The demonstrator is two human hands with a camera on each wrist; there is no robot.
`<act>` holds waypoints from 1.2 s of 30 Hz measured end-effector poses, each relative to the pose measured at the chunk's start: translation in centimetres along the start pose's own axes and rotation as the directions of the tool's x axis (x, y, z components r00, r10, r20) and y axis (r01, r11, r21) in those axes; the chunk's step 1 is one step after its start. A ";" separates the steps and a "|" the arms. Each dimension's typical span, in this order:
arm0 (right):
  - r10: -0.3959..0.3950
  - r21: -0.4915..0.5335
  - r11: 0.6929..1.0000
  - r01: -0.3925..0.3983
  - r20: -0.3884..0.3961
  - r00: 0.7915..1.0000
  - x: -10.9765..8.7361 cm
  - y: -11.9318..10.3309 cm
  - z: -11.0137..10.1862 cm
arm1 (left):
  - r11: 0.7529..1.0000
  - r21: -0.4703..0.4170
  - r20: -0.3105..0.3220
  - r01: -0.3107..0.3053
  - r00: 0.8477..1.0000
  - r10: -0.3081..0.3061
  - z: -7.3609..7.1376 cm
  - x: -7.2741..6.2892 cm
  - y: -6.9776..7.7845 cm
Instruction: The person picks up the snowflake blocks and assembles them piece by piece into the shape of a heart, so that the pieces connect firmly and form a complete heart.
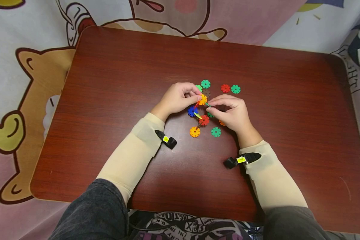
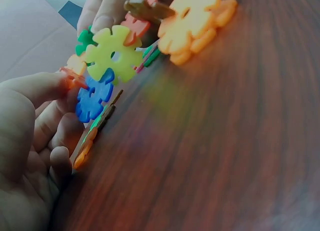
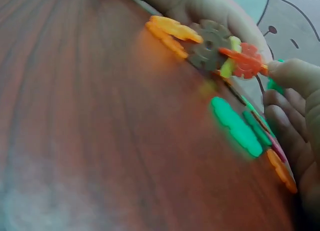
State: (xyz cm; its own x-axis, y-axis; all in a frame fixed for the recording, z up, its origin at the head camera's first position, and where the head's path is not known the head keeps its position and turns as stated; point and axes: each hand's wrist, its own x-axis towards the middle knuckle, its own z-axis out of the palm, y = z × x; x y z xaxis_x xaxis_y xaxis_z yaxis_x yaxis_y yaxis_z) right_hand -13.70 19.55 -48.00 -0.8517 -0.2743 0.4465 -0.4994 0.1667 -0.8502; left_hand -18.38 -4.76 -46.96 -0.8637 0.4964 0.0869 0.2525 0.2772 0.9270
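Notched plastic discs are slotted edge to edge into a chain. Its blue disc [image 1: 193,111], yellow-green disc [image 2: 112,53], brown disc [image 3: 210,45] and orange end disc [image 1: 194,131] show clearly. My left hand [image 1: 181,97] pinches the chain's far end, at the orange disc [image 1: 202,99] and the red disc [image 2: 72,80] beside it. Opposite, my right hand [image 1: 230,111] pinches a green disc [image 3: 276,85] between thumb and fingers, right against that orange disc. The fingers partly cover the green disc, and whether it is fully slotted in I cannot tell.
Loose discs lie around the hands on the brown table [image 1: 108,83]: a green disc [image 1: 216,132] nearby, a red disc [image 1: 225,88] and another green disc [image 1: 235,89] at the far right. More lie partly hidden under the hands. A patterned cloth [image 1: 243,16] hangs behind the table.
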 end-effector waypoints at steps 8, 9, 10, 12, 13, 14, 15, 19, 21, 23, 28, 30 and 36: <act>0.014 -0.016 1.000 -0.013 0.020 1.000 0.0 -0.2 -0.1 | 1.000 -0.029 0.010 -0.010 1.000 0.010 -0.1 -0.1 -0.2; 0.014 -0.022 1.000 -0.014 0.022 1.000 0.0 -0.2 -0.1 | 0.999 -0.031 0.013 -0.009 1.000 0.009 -0.1 -0.1 -0.2; 0.015 -0.025 1.000 -0.015 0.023 1.000 0.0 -0.2 -0.1 | 0.999 -0.034 0.015 -0.010 1.000 0.010 -0.1 -0.1 -0.2; 0.016 -0.033 0.999 -0.015 0.026 1.000 0.0 -0.2 -0.1 | 0.999 -0.039 0.019 -0.009 1.000 0.010 -0.1 -0.1 -0.2; 0.015 -0.036 0.999 -0.014 0.027 1.000 0.0 -0.2 0.0 | 0.999 -0.038 0.020 -0.009 1.000 0.010 -0.2 -0.1 -0.2; 0.018 -0.039 0.999 -0.017 0.025 1.000 0.0 -0.2 0.0 | 0.999 -0.036 0.020 -0.009 1.000 0.010 -0.2 -0.1 -0.2; 0.018 -0.042 0.999 -0.017 0.024 1.000 0.0 -0.2 0.0 | 0.999 -0.030 0.018 -0.010 1.000 0.010 -0.2 -0.1 -0.2; 0.020 -0.054 0.998 -0.019 0.019 1.000 -0.1 -0.3 0.1 | 1.000 -0.008 0.023 -0.016 1.000 0.016 -0.1 -0.2 0.0; 0.016 -0.059 0.998 -0.015 0.018 1.000 -0.1 -0.3 0.1 | 1.000 -0.003 0.027 -0.019 0.999 0.020 -0.1 -0.1 0.1; 0.014 -0.062 0.998 -0.013 0.015 1.000 -0.1 -0.5 0.0 | 1.000 -0.004 0.031 -0.025 0.999 0.025 0.0 -0.1 0.1; 0.008 -0.069 0.998 -0.008 0.009 1.000 0.0 -0.6 0.0 | 1.000 -0.008 0.025 -0.025 0.999 0.025 0.0 0.0 0.0; 0.007 -0.064 0.998 -0.007 0.005 1.000 0.1 -0.5 0.0 | 1.000 -0.005 0.024 -0.023 0.999 0.024 0.1 0.0 0.0; 0.039 -0.022 0.999 -0.039 -0.002 0.999 0.0 -0.1 0.1 | 0.999 0.014 0.017 -0.030 0.999 0.030 0.1 0.0 -0.2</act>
State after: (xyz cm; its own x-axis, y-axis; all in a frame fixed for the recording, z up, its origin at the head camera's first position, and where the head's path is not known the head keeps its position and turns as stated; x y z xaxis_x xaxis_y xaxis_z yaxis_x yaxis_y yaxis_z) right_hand -13.63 19.47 -47.94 -0.8710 -0.2659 0.4131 -0.4688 0.1984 -0.8607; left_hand -18.41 -4.75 -47.22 -0.8485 0.5181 0.1081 0.2842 0.2737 0.9189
